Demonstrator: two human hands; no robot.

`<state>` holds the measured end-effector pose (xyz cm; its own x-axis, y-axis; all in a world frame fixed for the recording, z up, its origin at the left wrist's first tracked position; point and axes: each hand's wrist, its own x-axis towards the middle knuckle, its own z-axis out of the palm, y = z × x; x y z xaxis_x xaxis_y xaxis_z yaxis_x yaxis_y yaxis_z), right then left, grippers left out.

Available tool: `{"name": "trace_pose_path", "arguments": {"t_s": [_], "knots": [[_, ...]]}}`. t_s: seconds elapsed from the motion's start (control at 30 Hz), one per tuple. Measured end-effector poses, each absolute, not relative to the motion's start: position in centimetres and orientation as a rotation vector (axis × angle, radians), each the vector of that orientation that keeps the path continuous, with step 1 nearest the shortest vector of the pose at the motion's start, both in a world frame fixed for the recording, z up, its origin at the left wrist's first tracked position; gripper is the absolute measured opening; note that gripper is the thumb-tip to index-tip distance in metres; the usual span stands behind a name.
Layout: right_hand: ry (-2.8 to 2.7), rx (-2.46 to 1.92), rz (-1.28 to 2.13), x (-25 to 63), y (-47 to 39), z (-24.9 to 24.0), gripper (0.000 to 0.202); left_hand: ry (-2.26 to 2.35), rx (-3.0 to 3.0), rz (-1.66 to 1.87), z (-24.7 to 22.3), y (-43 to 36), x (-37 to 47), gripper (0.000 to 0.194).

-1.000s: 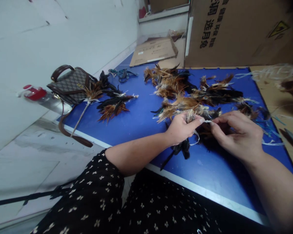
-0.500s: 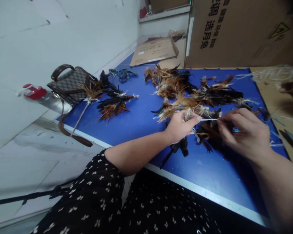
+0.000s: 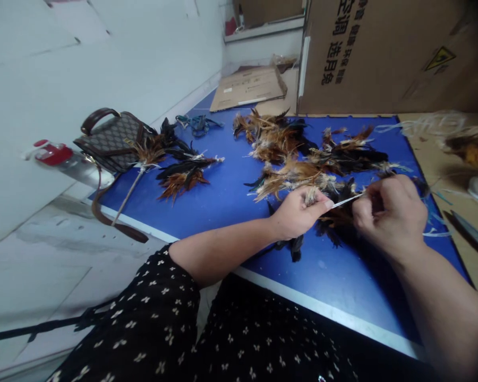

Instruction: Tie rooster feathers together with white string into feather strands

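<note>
My left hand (image 3: 297, 213) is closed around the pale quill ends of a feather bundle (image 3: 310, 197), whose dark tips (image 3: 296, 248) poke out below the palm. A white string (image 3: 346, 201) runs taut from the left thumb to my right hand (image 3: 390, 212), which pinches its other end between thumb and curled fingers. Beneath and beyond both hands lie brown and black feathers in bunches (image 3: 290, 178) on the blue tabletop (image 3: 223, 212). Exactly how the string goes around the quills is hidden by the left fingers.
Left on the table are a patterned handbag (image 3: 115, 138), a bottle with a red cap (image 3: 63, 159), a feather-topped stick (image 3: 129, 193) and another feather bunch (image 3: 185, 180). A large cardboard box (image 3: 382, 58) stands at the back. Scissors (image 3: 470, 231) lie at the far right.
My right hand has shifted slightly and its fingers are curled tighter. The string, level before, now slants up toward the right hand. The view has moved a little.
</note>
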<state>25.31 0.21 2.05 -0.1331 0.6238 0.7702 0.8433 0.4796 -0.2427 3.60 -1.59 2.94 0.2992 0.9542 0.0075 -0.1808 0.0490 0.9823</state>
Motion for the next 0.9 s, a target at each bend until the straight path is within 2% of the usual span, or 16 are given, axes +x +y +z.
{"name": "trace_pose_path", "arguments": {"t_s": [0.1,0.2,0.3,0.47,0.53,0.7,0.77,0.9], "knots": [[-1.802,-1.192,-0.175,25.4,0.3,2.3,0.012,0.845,1.135,1.103,2.8,-1.8,3.8,0.042],[-1.694,-1.249,0.233,25.3,0.1,2.7,0.013,0.831,1.078,1.109,2.8,-1.8,3.9,0.035],[-1.550,-1.283,0.606,25.0,-0.5,3.3,0.032,0.795,1.043,1.106,3.1,-1.7,3.8,0.027],[-1.672,-1.238,0.853,24.3,-1.3,4.1,0.067,0.695,0.973,1.143,3.3,-1.6,3.8,0.022],[-1.722,-1.248,0.928,24.0,-1.4,4.1,0.064,0.649,0.964,1.157,3.4,-1.7,3.8,0.019],[-1.788,-1.034,0.964,23.7,-1.4,3.9,0.036,0.652,1.012,1.169,3.7,-1.8,3.6,0.022],[-1.776,-1.006,0.961,23.8,-1.4,4.1,0.036,0.669,1.045,1.206,3.7,-1.6,3.4,0.025],[-1.672,-1.126,1.184,24.6,-1.2,4.4,0.051,0.702,1.034,1.296,3.5,-1.0,2.9,0.024]]}}
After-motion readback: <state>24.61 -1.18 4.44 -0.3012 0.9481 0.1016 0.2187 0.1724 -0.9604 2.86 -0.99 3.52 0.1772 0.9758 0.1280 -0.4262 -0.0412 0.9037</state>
